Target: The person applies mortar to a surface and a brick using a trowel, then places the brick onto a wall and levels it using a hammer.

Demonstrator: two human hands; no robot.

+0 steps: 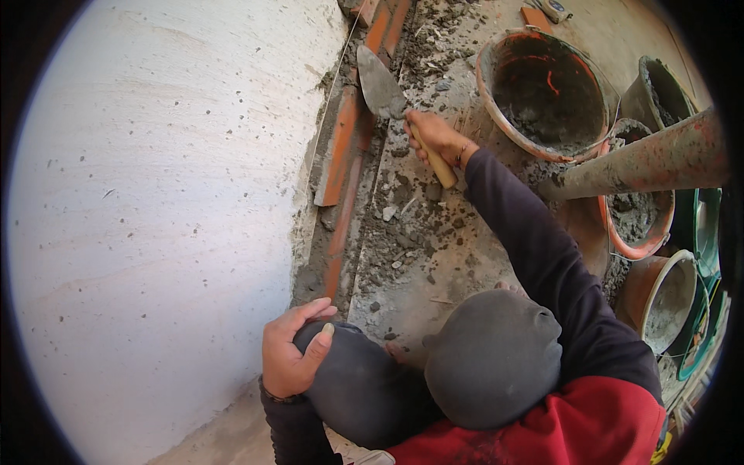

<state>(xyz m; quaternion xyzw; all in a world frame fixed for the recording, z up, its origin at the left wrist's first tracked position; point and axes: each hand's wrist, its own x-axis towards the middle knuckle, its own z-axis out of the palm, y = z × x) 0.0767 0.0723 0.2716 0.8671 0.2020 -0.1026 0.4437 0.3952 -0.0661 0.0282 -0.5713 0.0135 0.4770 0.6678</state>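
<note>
My right hand [436, 137] grips the wooden handle of a pointed steel trowel [380, 87], whose blade rests on the mortar beside a row of orange bricks [341, 147] laid along the foot of a white plastered wall [155, 225]. A thin guide string [325, 108] runs along the bricks. My left hand [293, 353] is cupped over my left knee, in dark trousers. My right knee is bent beside it, and my sleeves are dark with a red garment at the bottom.
An orange bucket [496, 54] holding a little grey mortar stands at the upper right. More mortar-caked buckets [643, 225] and a dusty pipe [643, 159] crowd the right edge. Mortar crumbs and rubble [411, 232] litter the concrete floor.
</note>
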